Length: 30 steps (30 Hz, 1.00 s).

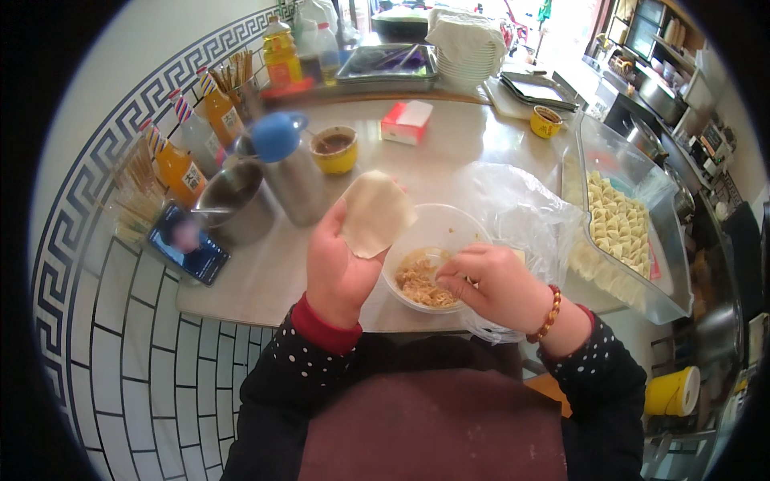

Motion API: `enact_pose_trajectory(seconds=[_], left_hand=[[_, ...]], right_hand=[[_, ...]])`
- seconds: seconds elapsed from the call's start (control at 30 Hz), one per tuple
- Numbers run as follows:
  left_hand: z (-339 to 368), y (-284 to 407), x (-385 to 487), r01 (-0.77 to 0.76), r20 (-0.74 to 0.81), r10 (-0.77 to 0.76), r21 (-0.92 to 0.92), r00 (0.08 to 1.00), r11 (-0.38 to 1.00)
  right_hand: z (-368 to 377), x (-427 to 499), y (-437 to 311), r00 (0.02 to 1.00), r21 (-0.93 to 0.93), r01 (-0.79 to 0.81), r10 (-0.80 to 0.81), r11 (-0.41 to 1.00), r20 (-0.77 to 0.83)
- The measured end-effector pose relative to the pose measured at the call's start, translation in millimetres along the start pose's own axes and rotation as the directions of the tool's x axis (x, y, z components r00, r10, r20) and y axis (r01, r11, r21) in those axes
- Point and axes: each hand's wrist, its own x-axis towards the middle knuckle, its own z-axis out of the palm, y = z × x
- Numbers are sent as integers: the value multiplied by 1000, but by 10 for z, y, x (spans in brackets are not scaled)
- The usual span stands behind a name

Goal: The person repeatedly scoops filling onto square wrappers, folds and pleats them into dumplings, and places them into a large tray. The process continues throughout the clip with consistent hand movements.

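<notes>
My left hand (337,270) holds a pale dough wrapper (378,213), perhaps a stack of them, across its palm and fingers, with the thumb along the left edge. Below and to its right stands a clear plastic bowl (442,213) with minced filling (421,282) in the bottom. Over the bowl's right side is my right hand (493,282), its thumb and fingertips pinched together just above the filling. Whether a thin tool sits between those fingertips is hidden. A crumpled clear plastic bag (517,198) lies behind and beside the right hand.
Folded wontons (619,225) fill part of a clear plastic bin (668,288) at right. A steel pot (234,210), a blue-lidded steel jug (295,186), a yellow sauce tub (334,157) and a propped phone (189,243) stand left. A red-and-white box (406,123) sits farther back.
</notes>
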Motion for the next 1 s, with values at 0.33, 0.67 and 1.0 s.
enact_pose_trajectory(seconds=[0.33, 0.67, 1.0], left_hand=[[-51, -163, -42, -108, -22, 109, 50, 994, 993], [-52, -184, -39, -165, -60, 171, 94, 983, 982], [-32, -118, -51, -171, -70, 182, 135, 981, 976]], right_hand=[[113, 253, 59, 960, 145, -234, 252, 961, -121], [175, 278, 20, 955, 277, -246, 282, 929, -96], [-124, 6, 69, 820, 654, -436, 573, 619, 4]])
